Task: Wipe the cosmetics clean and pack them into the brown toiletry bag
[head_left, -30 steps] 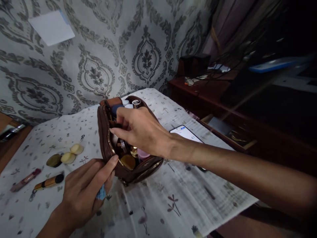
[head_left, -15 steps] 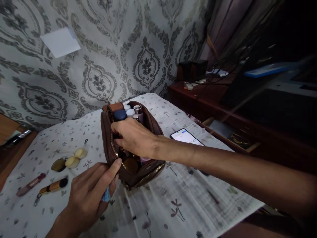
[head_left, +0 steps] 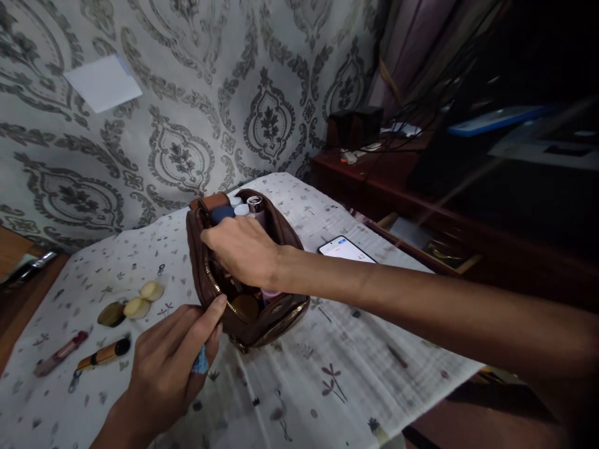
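Note:
A brown zippered toiletry bag (head_left: pixel 199 268) stands unzipped on the cloth-covered table. My right hand (head_left: pixel 243 249) reaches down into it, knuckles up; its fingertips are hidden inside, so what they touch is unseen. Behind that hand, a dark blue round cap (head_left: pixel 221 214), a white cap (head_left: pixel 242 210) and a silver-capped bottle (head_left: pixel 255 206) stand in the bag. My left hand (head_left: pixel 171 362) is closed on a crumpled light blue cloth (head_left: pixel 200 360), mostly covered by the palm. Its index finger rests against the bag's near zipper edge.
Left of the bag lie an open round yellowish compact (head_left: pixel 136 307), a gold tube with a black cap (head_left: pixel 103 353) and a pinkish tube (head_left: pixel 60 354). A lit phone (head_left: pixel 345 248) lies to the right, near an open drawer (head_left: pixel 453 265). Patterned wallpaper (head_left: pixel 182 149) rises behind.
My right hand's fingers have gone a little deeper into the bag and now show less. The left hand stays at the zipper edge. The camera view has shifted slightly.

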Action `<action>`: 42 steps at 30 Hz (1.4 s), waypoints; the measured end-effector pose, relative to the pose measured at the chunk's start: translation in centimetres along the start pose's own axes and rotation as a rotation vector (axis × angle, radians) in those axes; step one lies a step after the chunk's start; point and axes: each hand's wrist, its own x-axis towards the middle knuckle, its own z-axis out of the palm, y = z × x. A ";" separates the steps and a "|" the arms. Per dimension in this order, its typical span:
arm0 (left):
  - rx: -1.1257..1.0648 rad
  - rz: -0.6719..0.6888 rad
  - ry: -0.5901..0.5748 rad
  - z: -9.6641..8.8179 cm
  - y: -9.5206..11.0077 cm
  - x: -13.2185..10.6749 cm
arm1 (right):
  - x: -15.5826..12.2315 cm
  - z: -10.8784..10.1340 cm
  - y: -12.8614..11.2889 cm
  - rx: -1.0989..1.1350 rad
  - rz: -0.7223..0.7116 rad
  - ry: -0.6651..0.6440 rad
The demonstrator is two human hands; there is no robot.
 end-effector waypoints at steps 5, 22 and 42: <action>0.006 -0.004 -0.008 -0.1 -0.1 -0.1 | -0.1 0.5 0.2 -0.071 -0.041 -0.015; -0.041 -0.004 -0.002 0.1 -0.1 -0.3 | -2.6 -1.6 0.4 0.146 0.027 -0.045; -0.074 -0.002 -0.005 0.1 -0.3 -0.4 | 1.4 0.1 -0.2 0.012 0.037 -0.087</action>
